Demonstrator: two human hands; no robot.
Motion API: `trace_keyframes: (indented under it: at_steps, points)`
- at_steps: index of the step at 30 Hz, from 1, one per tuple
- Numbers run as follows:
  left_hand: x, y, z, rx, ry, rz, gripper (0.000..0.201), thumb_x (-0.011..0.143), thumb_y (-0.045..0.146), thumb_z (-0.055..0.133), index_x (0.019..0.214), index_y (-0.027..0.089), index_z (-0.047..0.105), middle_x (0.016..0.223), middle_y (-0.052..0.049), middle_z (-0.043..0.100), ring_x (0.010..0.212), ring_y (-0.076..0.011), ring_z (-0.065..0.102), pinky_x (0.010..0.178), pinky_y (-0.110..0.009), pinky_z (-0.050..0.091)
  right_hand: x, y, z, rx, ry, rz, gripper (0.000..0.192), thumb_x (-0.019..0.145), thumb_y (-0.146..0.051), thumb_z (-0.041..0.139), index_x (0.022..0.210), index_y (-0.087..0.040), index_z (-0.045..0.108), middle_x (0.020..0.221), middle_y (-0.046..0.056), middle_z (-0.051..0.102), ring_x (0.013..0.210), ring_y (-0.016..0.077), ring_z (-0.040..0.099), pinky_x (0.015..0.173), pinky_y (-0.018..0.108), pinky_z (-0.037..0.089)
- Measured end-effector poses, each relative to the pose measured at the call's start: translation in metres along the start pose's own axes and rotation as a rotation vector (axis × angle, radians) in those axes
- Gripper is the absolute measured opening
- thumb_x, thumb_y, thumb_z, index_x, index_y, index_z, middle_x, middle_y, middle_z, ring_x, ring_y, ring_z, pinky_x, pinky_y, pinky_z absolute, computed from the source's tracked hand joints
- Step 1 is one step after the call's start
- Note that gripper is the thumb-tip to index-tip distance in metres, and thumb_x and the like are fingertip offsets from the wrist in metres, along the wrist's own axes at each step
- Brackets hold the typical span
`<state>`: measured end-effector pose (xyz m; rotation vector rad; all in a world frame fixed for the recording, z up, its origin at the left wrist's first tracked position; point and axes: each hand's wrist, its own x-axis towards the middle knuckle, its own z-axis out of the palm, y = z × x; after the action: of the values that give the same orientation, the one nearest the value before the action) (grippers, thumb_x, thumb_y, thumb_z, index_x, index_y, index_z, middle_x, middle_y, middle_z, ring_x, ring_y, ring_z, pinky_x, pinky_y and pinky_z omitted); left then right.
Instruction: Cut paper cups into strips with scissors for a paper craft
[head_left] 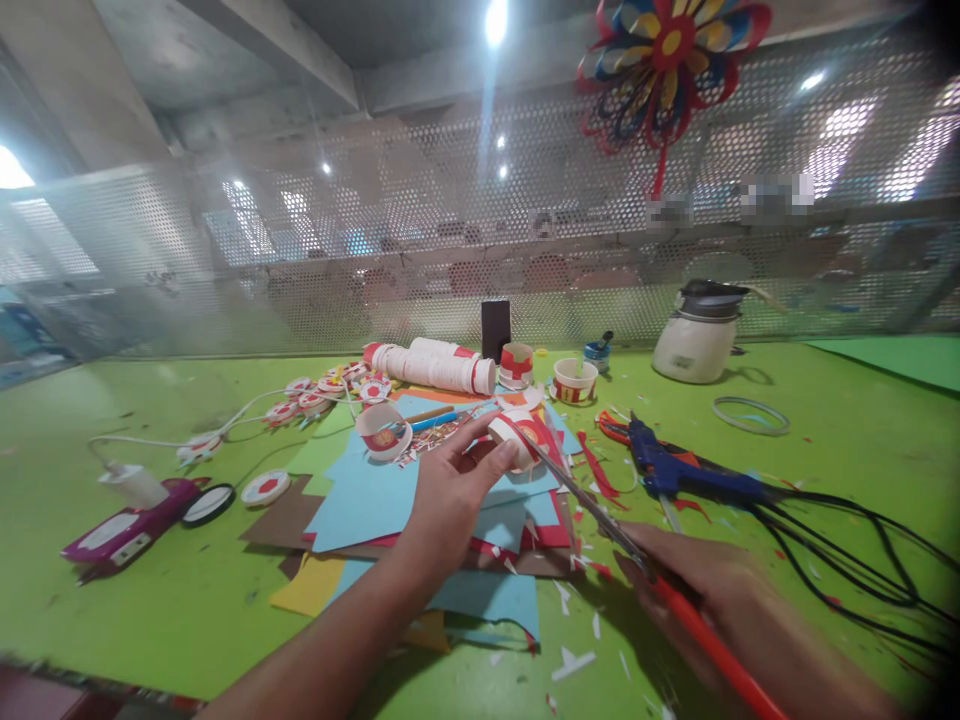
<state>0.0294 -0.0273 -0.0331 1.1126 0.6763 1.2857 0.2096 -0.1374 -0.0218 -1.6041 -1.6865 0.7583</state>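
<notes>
A: What is the person holding?

B: The left hand [450, 490] is pinching a paper cup [516, 436] between thumb and fingers, just above the pile of coloured paper [375, 495] in the middle of the green table [112, 620]. The right hand [697, 590] is gripping the scissors [600, 520] by their red handles, fingers closed round them; the blades are reaching up to the cup's rim and touching it.

A: What is lying close by?

B: A blue glue gun [675, 475] is lying just right of the blades, its black cords [847, 550] trailing off toward the right edge. Behind the cup a stack of cups [435, 365] is lying on its side, with two more cups [559, 378] standing beside it.

A: And open room?

B: Bare table is showing at the near left and far right. A pink device [124, 530] is sitting well off to the left, and a white pot [697, 335] is standing near the mesh wall [375, 250] at the back.
</notes>
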Motion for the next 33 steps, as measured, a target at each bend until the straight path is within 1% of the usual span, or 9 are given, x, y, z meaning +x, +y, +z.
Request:
trace_keyframes:
  at_steps: [3, 6, 8, 13, 17, 21, 26, 30, 33]
  points:
    - [-0.0005, 0.0018, 0.0011, 0.005, 0.001, 0.007, 0.047, 0.07, 0.031, 0.078, 0.112, 0.014, 0.067, 0.102, -0.01, 0.073, 0.098, -0.0241, 0.066, 0.093, -0.042, 0.049, 0.0021, 0.0005, -0.0053, -0.012, -0.104, 0.029, 0.037, 0.089, -0.046, 0.048, 0.104, -0.025, 0.074, 0.062, 0.0, 0.072, 0.048, 0.0194, 0.061, 0.042, 0.025, 0.045]
    - [0.0003, 0.002, -0.0001, 0.025, -0.003, 0.026, 0.049, 0.071, 0.031, 0.078, 0.115, 0.014, 0.065, 0.104, -0.01, 0.072, 0.1, -0.024, 0.065, 0.092, -0.04, 0.049, 0.0041, 0.0038, -0.0098, -0.069, -0.118, -0.034, 0.038, 0.089, -0.047, 0.048, 0.109, -0.025, 0.072, 0.08, 0.003, 0.075, 0.059, 0.0206, 0.064, 0.048, 0.025, 0.048]
    - [0.0011, 0.0008, -0.0019, 0.05, -0.013, 0.034, 0.05, 0.072, 0.031, 0.077, 0.117, 0.014, 0.064, 0.104, -0.011, 0.072, 0.1, -0.0244, 0.065, 0.091, -0.04, 0.05, 0.0046, 0.0066, -0.0106, -0.089, -0.113, -0.054, 0.038, 0.091, -0.045, 0.046, 0.112, -0.026, 0.071, 0.085, 0.004, 0.075, 0.065, 0.0215, 0.066, 0.053, 0.026, 0.049]
    - [0.0015, -0.0037, -0.0055, 0.086, -0.026, 0.052, 0.05, 0.073, 0.031, 0.077, 0.119, 0.015, 0.064, 0.105, -0.01, 0.071, 0.1, -0.0238, 0.064, 0.09, -0.039, 0.05, 0.0035, 0.0074, -0.009, -0.051, -0.145, 0.022, 0.038, 0.091, -0.044, 0.047, 0.115, -0.027, 0.07, 0.066, 0.002, 0.073, 0.053, 0.0205, 0.064, 0.042, 0.025, 0.045]
    - [0.0011, -0.0046, -0.0062, 0.11, -0.037, 0.066, 0.052, 0.073, 0.032, 0.076, 0.121, 0.017, 0.064, 0.099, -0.009, 0.071, 0.098, -0.0231, 0.064, 0.089, -0.038, 0.05, 0.0033, 0.0041, -0.0094, -0.041, -0.148, -0.003, 0.036, 0.09, -0.045, 0.049, 0.111, -0.027, 0.071, 0.066, 0.001, 0.073, 0.05, 0.019, 0.063, 0.04, 0.023, 0.045]
    - [0.0011, -0.0047, -0.0063, 0.127, -0.031, 0.077, 0.054, 0.073, 0.033, 0.077, 0.123, 0.018, 0.063, 0.102, -0.008, 0.071, 0.097, -0.0221, 0.064, 0.088, -0.037, 0.05, 0.0028, 0.0033, -0.0089, -0.066, -0.111, -0.045, 0.03, 0.088, -0.04, 0.053, 0.101, -0.024, 0.074, 0.068, 0.001, 0.074, 0.052, 0.0186, 0.062, 0.043, 0.023, 0.046]
    - [0.0006, -0.0049, -0.0049, 0.125, -0.003, 0.083, 0.053, 0.071, 0.033, 0.078, 0.121, 0.018, 0.065, 0.103, -0.008, 0.072, 0.096, -0.0211, 0.064, 0.087, -0.035, 0.051, -0.0001, 0.004, -0.0072, -0.021, -0.103, -0.004, 0.026, 0.089, -0.035, 0.052, 0.092, -0.024, 0.076, 0.058, 0.0, 0.07, 0.046, 0.0162, 0.059, 0.038, 0.021, 0.042]
    - [0.0, -0.004, -0.0027, 0.109, -0.004, 0.076, 0.053, 0.071, 0.033, 0.077, 0.12, 0.018, 0.065, 0.101, -0.008, 0.073, 0.094, -0.0204, 0.065, 0.086, -0.034, 0.051, 0.0009, 0.004, -0.0074, -0.017, -0.134, -0.003, 0.029, 0.09, -0.039, 0.051, 0.098, -0.024, 0.075, 0.063, 0.0, 0.072, 0.048, 0.0163, 0.061, 0.04, 0.021, 0.044]
    - [0.0, -0.0026, -0.002, 0.125, 0.005, 0.081, 0.052, 0.071, 0.033, 0.077, 0.12, 0.018, 0.065, 0.102, -0.008, 0.072, 0.093, -0.0194, 0.065, 0.085, -0.033, 0.051, 0.0023, 0.0025, -0.0084, -0.031, -0.117, -0.012, 0.034, 0.091, -0.041, 0.048, 0.099, -0.023, 0.075, 0.059, 0.0, 0.071, 0.047, 0.0174, 0.061, 0.045, 0.023, 0.048]
